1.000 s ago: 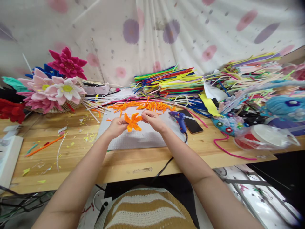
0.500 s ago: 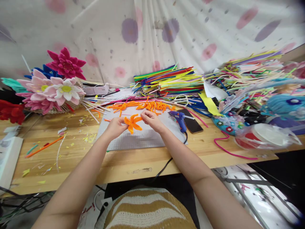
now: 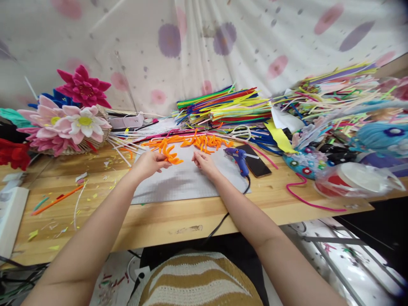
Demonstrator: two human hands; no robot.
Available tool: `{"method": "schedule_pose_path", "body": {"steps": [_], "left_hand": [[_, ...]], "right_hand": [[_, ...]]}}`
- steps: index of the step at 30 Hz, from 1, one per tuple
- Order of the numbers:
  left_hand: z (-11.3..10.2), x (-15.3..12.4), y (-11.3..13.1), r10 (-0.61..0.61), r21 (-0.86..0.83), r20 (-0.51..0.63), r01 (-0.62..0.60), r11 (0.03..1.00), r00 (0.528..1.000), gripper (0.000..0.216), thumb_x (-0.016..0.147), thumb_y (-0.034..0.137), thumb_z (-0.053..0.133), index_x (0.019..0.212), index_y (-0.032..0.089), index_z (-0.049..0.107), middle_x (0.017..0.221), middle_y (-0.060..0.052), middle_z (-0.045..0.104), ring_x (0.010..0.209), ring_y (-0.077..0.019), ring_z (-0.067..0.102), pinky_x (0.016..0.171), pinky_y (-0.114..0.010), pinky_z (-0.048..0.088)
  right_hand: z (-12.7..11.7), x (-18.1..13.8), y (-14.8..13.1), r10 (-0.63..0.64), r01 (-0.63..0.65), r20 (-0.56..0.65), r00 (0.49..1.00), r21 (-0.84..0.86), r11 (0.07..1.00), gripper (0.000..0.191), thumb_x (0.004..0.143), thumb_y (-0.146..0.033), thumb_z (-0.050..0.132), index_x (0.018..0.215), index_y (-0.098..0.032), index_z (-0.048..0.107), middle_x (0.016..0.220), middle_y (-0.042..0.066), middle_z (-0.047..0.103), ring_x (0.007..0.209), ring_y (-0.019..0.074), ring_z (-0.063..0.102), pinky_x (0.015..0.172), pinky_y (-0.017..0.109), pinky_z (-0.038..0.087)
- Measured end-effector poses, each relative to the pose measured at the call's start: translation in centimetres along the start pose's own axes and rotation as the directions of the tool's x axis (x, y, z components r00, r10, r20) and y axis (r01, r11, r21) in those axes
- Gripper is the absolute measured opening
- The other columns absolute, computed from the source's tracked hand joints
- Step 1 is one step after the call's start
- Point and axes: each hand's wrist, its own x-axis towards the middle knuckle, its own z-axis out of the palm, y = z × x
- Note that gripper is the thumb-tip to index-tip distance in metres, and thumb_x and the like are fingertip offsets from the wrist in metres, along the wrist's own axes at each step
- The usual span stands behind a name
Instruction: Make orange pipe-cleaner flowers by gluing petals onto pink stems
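My left hand pinches an orange pipe-cleaner flower by its base. The flower is turned side-on, its curled petals pointing right. A short gap separates it from my right hand, whose thumb and fingers are pressed together; whatever is between them, if anything, is too small to make out. Both hands are above a grey cutting mat. Just beyond them, bent orange pipe-cleaner pieces lie along the mat's far edge.
A blue glue gun lies right of the mat, against a phone; its cord runs off the table's front edge. Pipe-cleaner bundles are piled behind. Finished flowers stand left, and a lidded plastic tub stands right.
The orange flower has tipped from face-on to side-on and moved slightly left with my left hand. My right hand has come away from its petals, a little to the right.
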Motion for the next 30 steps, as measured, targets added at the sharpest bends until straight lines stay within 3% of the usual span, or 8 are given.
{"method": "schedule_pose_path", "body": {"steps": [5,8,11,15,22,25,27,30], "left_hand": [[1.0,0.6,-1.2,-0.203,-0.367,0.138,0.240,0.898,0.969,0.032,0.067,0.045,0.065,0.079,0.015,0.070,0.092,-0.010,0.071,0.055,-0.0106,0.060,0.037,-0.017,0.034],[1.8,0.9,-1.8,-0.264,-0.573,0.078,0.260,0.777,0.961,0.026,0.075,0.038,0.060,0.080,0.013,0.068,0.086,-0.009,0.070,0.045,-0.0033,0.049,0.033,-0.013,0.027],[2.3,1.4,-1.7,-0.341,-0.722,-0.077,0.183,0.667,0.937,0.011,0.075,0.021,0.062,0.076,0.011,0.065,0.075,-0.006,0.068,0.044,-0.0015,0.047,0.036,-0.011,0.033],[2.5,1.8,-1.3,-0.424,-0.808,-0.136,0.148,0.570,0.895,0.002,0.072,0.010,0.062,0.071,0.009,0.063,0.063,-0.003,0.064,0.044,-0.0034,0.050,0.042,-0.013,0.043],[3.2,2.6,-2.4,-0.520,-0.874,-0.148,0.135,0.467,0.841,0.006,0.074,0.007,0.059,0.069,0.007,0.061,0.059,-0.002,0.061,0.043,-0.0034,0.051,0.039,-0.012,0.041],[3.2,3.5,-2.5,-0.519,-0.901,-0.209,0.044,0.433,0.829,0.001,0.074,0.008,0.061,0.073,0.009,0.061,0.062,-0.001,0.062,0.046,-0.0045,0.054,0.039,-0.013,0.042],[3.2,4.1,-2.4,-0.504,-0.921,-0.227,-0.016,0.388,0.834,0.003,0.075,0.008,0.059,0.075,0.010,0.061,0.063,0.000,0.062,0.048,-0.0048,0.055,0.041,-0.013,0.044],[3.3,4.6,-2.3,-0.453,-0.964,-0.143,-0.021,0.263,0.880,0.011,0.079,0.004,0.052,0.074,0.010,0.061,0.066,-0.001,0.063,0.055,-0.0054,0.059,0.054,-0.016,0.051]], "right_hand": [[-0.7,0.9,2.0,0.007,-0.013,-0.128,0.992,-0.040,0.999,0.044,0.070,-0.063,0.047,0.064,-0.019,0.046,0.049,-0.007,0.037,0.043,0.0067,0.029,0.043,0.022,0.023],[-0.8,0.9,2.2,-0.007,-0.008,-0.142,0.990,-0.104,0.995,0.040,0.073,-0.058,0.045,0.063,-0.019,0.046,0.050,-0.006,0.038,0.045,0.0073,0.031,0.046,0.022,0.025],[-0.7,0.4,2.0,-0.049,0.027,-0.100,0.994,-0.216,0.976,0.035,0.075,-0.051,0.044,0.061,-0.019,0.048,0.052,-0.005,0.039,0.049,0.0083,0.035,0.050,0.022,0.028],[-0.4,-0.2,1.6,-0.072,0.046,-0.075,0.995,-0.300,0.953,0.031,0.077,-0.044,0.044,0.060,-0.019,0.048,0.053,-0.005,0.039,0.053,0.0091,0.037,0.054,0.022,0.030],[-0.4,-0.3,1.5,-0.031,0.002,-0.088,0.996,-0.310,0.951,0.030,0.078,-0.044,0.043,0.062,-0.019,0.048,0.053,-0.005,0.040,0.053,0.0096,0.039,0.055,0.023,0.031],[-0.3,-0.3,1.5,-0.048,0.014,-0.099,0.994,-0.327,0.945,0.029,0.078,-0.043,0.043,0.063,-0.019,0.048,0.055,-0.005,0.043,0.055,0.0099,0.041,0.056,0.022,0.032],[-0.2,-0.3,1.6,-0.064,0.020,-0.122,0.991,-0.335,0.942,0.026,0.078,-0.041,0.044,0.064,-0.019,0.048,0.059,-0.004,0.046,0.057,0.0099,0.042,0.057,0.022,0.033],[-0.1,-0.3,2.0,-0.055,0.006,-0.141,0.988,-0.325,0.946,0.019,0.077,-0.037,0.047,0.071,-0.019,0.051,0.061,-0.004,0.049,0.059,0.0100,0.046,0.058,0.022,0.035]]}}
